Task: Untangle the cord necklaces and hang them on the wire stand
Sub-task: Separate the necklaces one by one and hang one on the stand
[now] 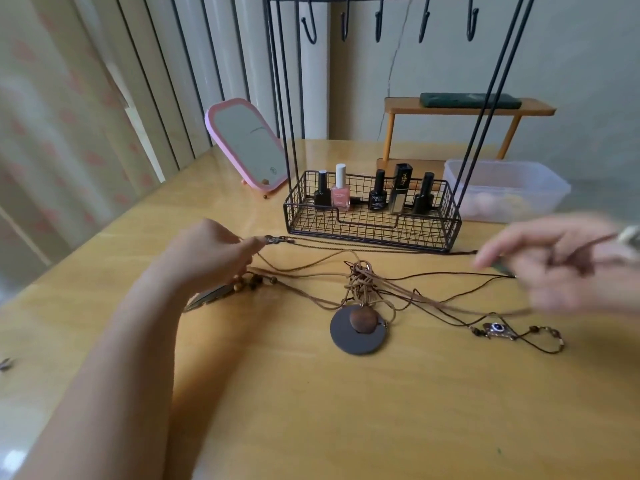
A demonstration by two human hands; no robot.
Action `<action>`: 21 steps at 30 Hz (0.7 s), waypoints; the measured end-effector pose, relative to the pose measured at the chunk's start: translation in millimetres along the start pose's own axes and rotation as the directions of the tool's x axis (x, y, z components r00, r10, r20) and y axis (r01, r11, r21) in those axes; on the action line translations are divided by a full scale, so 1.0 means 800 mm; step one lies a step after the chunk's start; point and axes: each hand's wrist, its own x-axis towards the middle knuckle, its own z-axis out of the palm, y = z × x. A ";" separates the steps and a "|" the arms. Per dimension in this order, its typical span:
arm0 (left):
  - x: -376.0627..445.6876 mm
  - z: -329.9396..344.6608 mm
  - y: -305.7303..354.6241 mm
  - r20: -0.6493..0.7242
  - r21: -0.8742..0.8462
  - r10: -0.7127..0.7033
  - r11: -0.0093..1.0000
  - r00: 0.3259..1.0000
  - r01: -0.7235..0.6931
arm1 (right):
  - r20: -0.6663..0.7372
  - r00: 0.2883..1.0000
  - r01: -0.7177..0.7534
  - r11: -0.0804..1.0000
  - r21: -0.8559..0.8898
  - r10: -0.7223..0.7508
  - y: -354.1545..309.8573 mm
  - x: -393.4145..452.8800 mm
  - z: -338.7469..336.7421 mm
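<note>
Several brown cord necklaces lie on the wooden table, knotted together in a tangle (360,280). Below the knot rests a dark round disc pendant (355,331) with a wooden bead. A feather pendant with beads (211,296) lies under my left hand (211,252), which pinches a thin cord with a small metal charm. My right hand (561,263), blurred, grips dark cords pulled out to the right. A blue-stone pendant (497,328) lies near the right. The black wire stand (372,209) is behind the tangle, its hooks (379,27) bare at the top.
The stand's basket holds several nail polish bottles (341,194). A pink mirror (247,147) leans at the back left. A clear plastic box (509,188) and a small wooden shelf (467,109) are at the back right. The table's left edge runs diagonally.
</note>
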 end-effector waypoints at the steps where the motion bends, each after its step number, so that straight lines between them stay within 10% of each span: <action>1: -0.003 0.001 0.003 -0.125 0.102 0.025 0.995 0.992 -0.012 | 0.125 0.991 -0.036 0.991 -0.127 0.052 -0.007 0.000 0.018; 4: -0.011 0.022 0.022 -0.344 0.017 0.251 0.965 0.905 -0.261 | 0.121 0.988 -0.031 0.885 -0.464 0.098 -0.012 0.039 0.075; 8: -0.025 0.072 0.049 -0.109 -0.110 0.460 0.876 0.881 -0.470 | 0.150 0.984 0.042 0.683 -0.729 0.100 -0.003 0.065 0.166; 12: -0.027 0.098 0.050 0.009 -0.067 0.463 0.884 0.886 -0.462 | 0.257 0.967 0.173 0.724 -0.667 0.005 0.006 0.070 0.166; 14: -0.025 0.100 0.052 0.008 -0.063 0.478 0.877 0.878 -0.477 | -0.044 0.973 0.153 0.781 -0.606 -0.225 0.009 0.078 0.147; 17: -0.023 0.101 0.054 0.015 -0.050 0.488 0.872 0.873 -0.487 | -0.564 0.783 -0.118 0.828 -0.548 -0.262 0.031 0.094 0.121; 21: -0.023 0.105 0.056 0.040 -0.098 0.506 0.860 0.862 -0.501 | -0.627 0.776 -0.352 0.778 -0.521 -0.070 0.052 0.113 0.127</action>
